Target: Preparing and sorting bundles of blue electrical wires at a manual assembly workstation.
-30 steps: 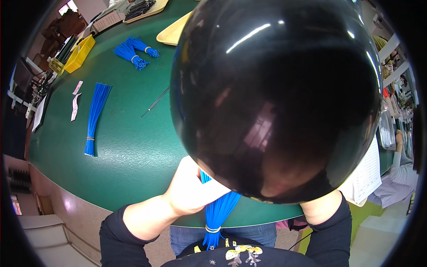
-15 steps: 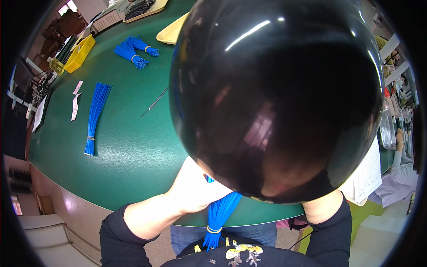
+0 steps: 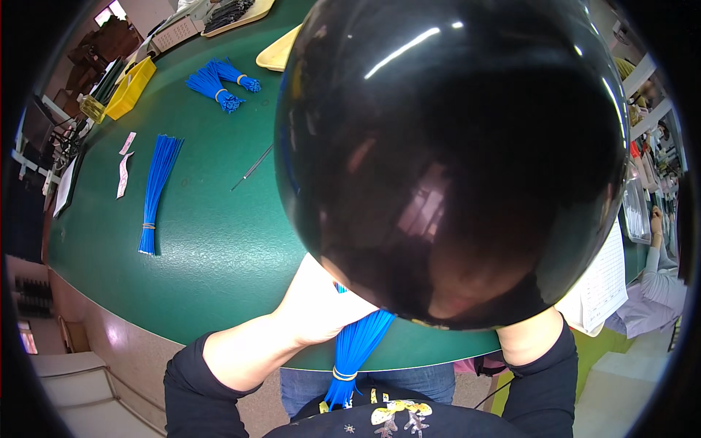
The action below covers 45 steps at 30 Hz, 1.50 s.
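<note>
My left hand is closed round a bundle of thin blue wires at the near edge of the table. A tan rubber band ties the bundle's lower end, which hangs past the edge against my front. The far end goes out of sight under a large glossy black dome, which also covers my left fingertips. Of my right hand only the wrist shows below the dome; its fingers are hidden. Another banded blue wire bundle lies on the table to the left.
On the green table lie shorter banded blue bundles, a thin metal tool and pink-white paper strips. A yellow bin stands far left, a yellow tray behind. Printed sheets lie right; another person's arm shows beyond.
The banded lower end of the held bundle has swung a little to the left. My left hand has shifted very slightly; the dome's outline has moved a touch left and up.
</note>
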{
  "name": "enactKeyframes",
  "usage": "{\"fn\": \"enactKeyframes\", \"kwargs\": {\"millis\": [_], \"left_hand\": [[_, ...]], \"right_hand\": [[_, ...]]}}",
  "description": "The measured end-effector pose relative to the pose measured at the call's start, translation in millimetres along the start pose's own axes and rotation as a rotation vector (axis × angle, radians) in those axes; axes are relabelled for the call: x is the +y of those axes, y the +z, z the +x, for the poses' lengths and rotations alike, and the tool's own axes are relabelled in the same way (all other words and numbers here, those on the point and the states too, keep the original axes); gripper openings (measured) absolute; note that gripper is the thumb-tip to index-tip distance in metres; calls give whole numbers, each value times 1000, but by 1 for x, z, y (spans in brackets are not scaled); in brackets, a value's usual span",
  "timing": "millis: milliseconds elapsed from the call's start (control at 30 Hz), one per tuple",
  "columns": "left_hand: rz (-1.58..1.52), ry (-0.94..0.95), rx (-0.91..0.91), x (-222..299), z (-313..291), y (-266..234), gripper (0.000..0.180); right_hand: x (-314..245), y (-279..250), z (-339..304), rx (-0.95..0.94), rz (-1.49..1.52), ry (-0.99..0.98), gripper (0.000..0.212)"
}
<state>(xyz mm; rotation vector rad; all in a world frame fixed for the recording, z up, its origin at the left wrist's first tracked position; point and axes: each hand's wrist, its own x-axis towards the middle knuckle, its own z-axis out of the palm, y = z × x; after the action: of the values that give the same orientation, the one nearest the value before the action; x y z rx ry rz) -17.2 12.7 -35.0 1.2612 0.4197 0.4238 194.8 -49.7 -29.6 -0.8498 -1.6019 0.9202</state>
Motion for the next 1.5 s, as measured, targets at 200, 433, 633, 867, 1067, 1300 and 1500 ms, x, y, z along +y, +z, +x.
{"fn": "enactKeyframes", "kwargs": {"millis": [200, 433, 633, 867, 1067, 1300, 1500], "left_hand": [[-429, -167, 158, 20, -1, 14, 48], [-436, -138, 115, 17, 1, 11, 54], [-432, -174, 55, 7, 4, 7, 56], [-113, -4, 86, 22, 10, 14, 61], [-185, -50, 180, 23, 5, 17, 52], [165, -50, 117, 36, 1, 17, 15], [274, 35, 147, 17, 0, 8, 17]], "right_hand": [[-7, 6, -1, 155, 304, 59, 82], [2, 8, 0, 162, 42, -67, 85], [-1, 8, -3, 222, 221, 75, 73], [-6, 3, -4, 42, -278, 92, 62], [5, 0, -13, -30, 102, 149, 66], [4, -5, -16, -40, 246, 181, 68], [-1, 3, -19, -9, 266, 204, 69]]}}
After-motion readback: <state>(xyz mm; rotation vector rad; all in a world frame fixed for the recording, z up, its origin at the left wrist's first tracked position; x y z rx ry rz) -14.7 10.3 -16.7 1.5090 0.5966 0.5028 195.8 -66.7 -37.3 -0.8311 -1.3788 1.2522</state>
